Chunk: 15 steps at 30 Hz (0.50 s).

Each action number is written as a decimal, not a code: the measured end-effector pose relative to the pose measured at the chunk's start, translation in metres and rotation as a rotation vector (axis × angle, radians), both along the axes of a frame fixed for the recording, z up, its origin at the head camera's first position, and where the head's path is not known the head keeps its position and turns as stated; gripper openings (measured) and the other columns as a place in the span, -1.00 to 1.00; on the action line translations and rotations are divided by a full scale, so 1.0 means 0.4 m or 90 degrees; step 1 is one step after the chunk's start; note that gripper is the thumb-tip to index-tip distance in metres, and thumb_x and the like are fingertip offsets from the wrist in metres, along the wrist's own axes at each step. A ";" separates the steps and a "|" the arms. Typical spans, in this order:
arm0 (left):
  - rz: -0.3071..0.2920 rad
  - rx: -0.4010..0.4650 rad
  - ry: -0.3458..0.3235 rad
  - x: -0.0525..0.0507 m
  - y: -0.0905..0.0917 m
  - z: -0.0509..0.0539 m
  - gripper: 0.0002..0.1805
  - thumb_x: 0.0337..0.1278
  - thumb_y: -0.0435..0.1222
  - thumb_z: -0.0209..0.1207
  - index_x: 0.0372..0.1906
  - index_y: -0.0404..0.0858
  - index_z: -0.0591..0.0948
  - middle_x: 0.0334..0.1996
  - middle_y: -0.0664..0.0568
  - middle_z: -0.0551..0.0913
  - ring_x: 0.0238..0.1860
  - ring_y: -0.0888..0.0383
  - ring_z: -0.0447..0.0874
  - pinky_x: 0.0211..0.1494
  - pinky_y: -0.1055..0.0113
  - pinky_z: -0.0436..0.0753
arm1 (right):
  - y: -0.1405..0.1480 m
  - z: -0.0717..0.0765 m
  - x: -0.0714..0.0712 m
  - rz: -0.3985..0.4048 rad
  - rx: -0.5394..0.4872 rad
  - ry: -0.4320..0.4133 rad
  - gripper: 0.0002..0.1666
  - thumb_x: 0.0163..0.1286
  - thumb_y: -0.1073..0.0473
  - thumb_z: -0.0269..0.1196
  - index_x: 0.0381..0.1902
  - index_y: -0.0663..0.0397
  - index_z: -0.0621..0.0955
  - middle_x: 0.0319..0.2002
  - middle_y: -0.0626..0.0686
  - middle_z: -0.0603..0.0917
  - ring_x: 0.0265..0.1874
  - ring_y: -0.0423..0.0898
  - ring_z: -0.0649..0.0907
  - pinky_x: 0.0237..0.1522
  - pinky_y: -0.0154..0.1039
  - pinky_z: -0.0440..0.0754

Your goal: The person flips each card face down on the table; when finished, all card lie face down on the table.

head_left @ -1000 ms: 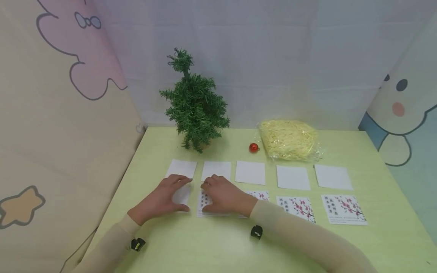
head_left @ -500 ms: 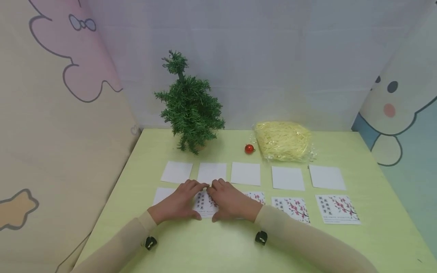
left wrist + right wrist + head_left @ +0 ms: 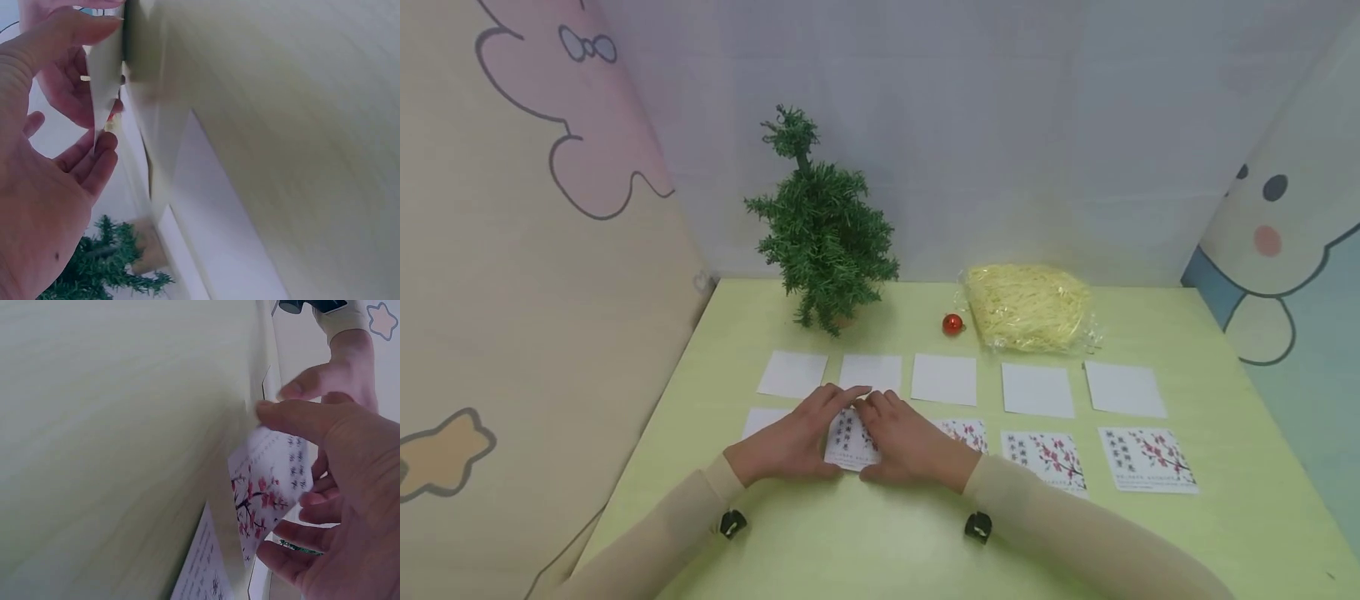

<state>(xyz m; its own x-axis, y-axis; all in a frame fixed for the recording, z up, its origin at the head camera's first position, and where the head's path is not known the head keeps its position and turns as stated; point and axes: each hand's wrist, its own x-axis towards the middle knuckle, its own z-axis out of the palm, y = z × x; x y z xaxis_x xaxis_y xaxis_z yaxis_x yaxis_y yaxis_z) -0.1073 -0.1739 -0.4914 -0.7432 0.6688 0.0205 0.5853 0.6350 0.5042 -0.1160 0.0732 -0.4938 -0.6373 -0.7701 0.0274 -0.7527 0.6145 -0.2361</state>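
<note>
Left hand (image 3: 792, 439), right hand (image 3: 913, 444): both pinching one tilted card (image 3: 850, 442) by its edges; best handled lightly, with even pressure, without bending.

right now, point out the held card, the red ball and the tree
Held card (image 3: 269, 490), right wrist view: on its printed blossoms.
Red ball (image 3: 952, 324), head view: middle of its shiny front.
Tree (image 3: 827, 237), head view: green branches, about halfway up.
</note>
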 end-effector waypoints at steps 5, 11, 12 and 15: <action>0.011 0.087 -0.017 0.002 -0.017 0.026 0.44 -0.09 -0.29 0.68 0.82 0.10 -0.02 0.42 -0.02 0.35 0.38 0.08 0.50 0.40 0.06 0.68 | -0.015 0.002 -0.004 -0.012 -0.066 -0.022 0.34 0.31 -0.32 0.54 0.73 0.23 0.16 0.30 0.11 0.58 0.12 -0.07 0.54 0.30 -0.18 0.60; 0.041 0.274 -0.170 0.019 -0.040 0.032 0.59 0.01 -0.30 0.71 0.83 0.09 -0.30 0.71 -0.06 0.05 0.64 -0.20 0.34 0.68 -0.16 0.37 | -0.017 0.026 -0.001 -0.057 -0.170 -0.134 0.44 0.32 -0.23 0.56 0.84 -0.23 -0.10 0.25 0.07 0.54 -0.03 -0.15 0.56 0.03 -0.27 0.69; 0.049 0.282 -0.198 0.020 -0.041 0.029 0.62 0.01 -0.29 0.71 0.83 0.13 -0.33 0.73 -0.04 0.03 0.67 -0.21 0.31 0.70 -0.17 0.33 | -0.016 0.031 0.001 -0.058 -0.182 -0.143 0.41 0.33 -0.22 0.56 0.84 -0.28 -0.08 0.28 0.08 0.53 -0.03 -0.15 0.58 0.02 -0.26 0.70; 0.062 0.274 -0.247 0.016 -0.037 0.015 0.63 -0.01 -0.27 0.73 0.82 0.23 -0.33 0.74 0.01 0.07 0.70 -0.19 0.26 0.72 -0.17 0.29 | -0.012 0.041 0.008 -0.059 -0.208 -0.158 0.32 0.34 -0.17 0.57 0.80 -0.27 0.02 0.34 0.09 0.49 -0.02 -0.11 0.64 0.01 -0.21 0.73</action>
